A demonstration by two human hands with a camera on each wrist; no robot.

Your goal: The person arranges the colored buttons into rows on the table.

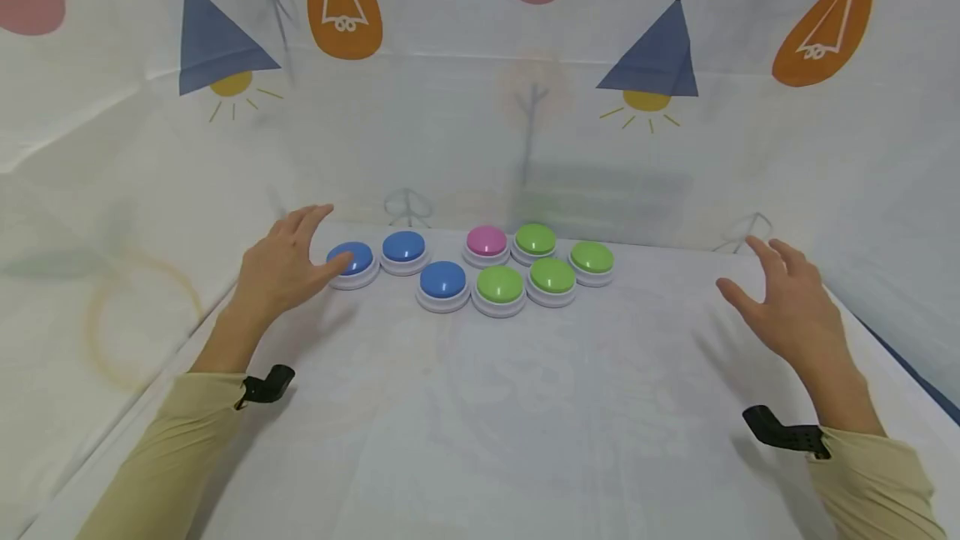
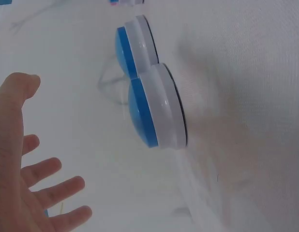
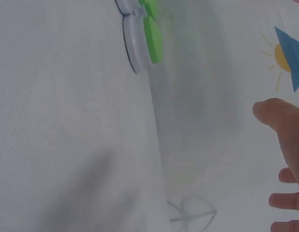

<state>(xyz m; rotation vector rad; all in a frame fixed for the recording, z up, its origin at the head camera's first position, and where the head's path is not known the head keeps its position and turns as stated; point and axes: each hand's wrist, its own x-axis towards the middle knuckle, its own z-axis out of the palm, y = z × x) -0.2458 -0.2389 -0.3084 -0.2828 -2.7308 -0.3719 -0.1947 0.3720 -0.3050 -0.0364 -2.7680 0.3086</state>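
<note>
My left hand (image 1: 279,267) hovers at the left end of a group of round push buttons, fingers spread. From the head its thumb overlaps the leftmost blue button (image 1: 358,258), but the left wrist view shows the hand (image 2: 19,169) apart from that blue button (image 2: 156,108). Two more blue buttons (image 1: 403,248) are close by. To their right stand a pink button (image 1: 486,242) and several green buttons (image 1: 500,286), all on white bases. Well to the right, my right hand (image 1: 798,311) is held above the table with fingers loosely spread, touching nothing.
A white cloth covers the table (image 1: 480,423). Behind the buttons rises a pale curtain (image 1: 450,132) printed with lamps and bulbs, and it also closes in both sides. Black straps (image 1: 783,432) sit at both wrists.
</note>
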